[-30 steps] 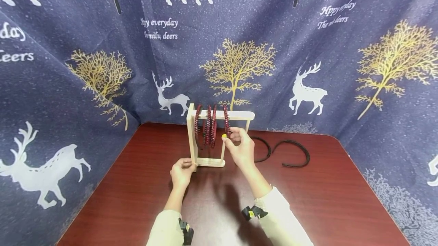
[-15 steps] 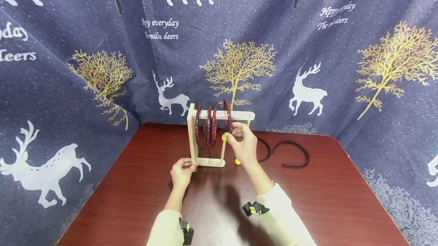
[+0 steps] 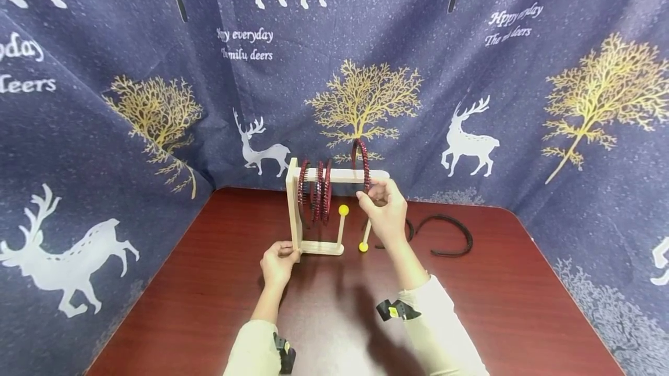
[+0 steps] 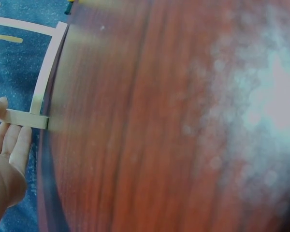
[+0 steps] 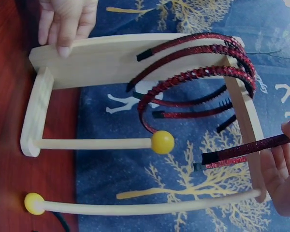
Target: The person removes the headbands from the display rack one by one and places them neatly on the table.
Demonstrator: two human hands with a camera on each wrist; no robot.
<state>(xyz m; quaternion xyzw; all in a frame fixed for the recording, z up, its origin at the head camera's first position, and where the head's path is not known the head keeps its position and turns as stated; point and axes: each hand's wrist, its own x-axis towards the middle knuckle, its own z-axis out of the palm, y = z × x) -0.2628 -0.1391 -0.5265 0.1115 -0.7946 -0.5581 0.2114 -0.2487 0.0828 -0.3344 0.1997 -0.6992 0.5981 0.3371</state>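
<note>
My left hand [image 3: 277,262] grips the foot of a pale wooden stand [image 3: 294,207] at its upright; the left wrist view shows fingers on one side of the wood [image 4: 24,118] and thumb on the other. Several red beaded headbands [image 5: 193,73] hang on the stand's top bar near the upright. Farther out along the bar, my right hand [image 3: 387,210] pinches one leg of another red headband [image 3: 362,158]. Its arch stands above the bar, with a leg on either side of it. Part of this headband is hidden by the right hand.
Two black headbands lie on the red-brown table, one [image 3: 455,236] at the right and one [image 3: 406,228] partly behind the right hand. The stand has a short peg with a yellow ball [image 3: 343,210] and a long rod ending in a yellow ball [image 3: 363,247]. Patterned blue cloth hangs behind.
My right hand has drawn the outermost red headband rightward along the bar and raised it. The left hand has stayed on the stand. The lower yellow ball has come into view.
</note>
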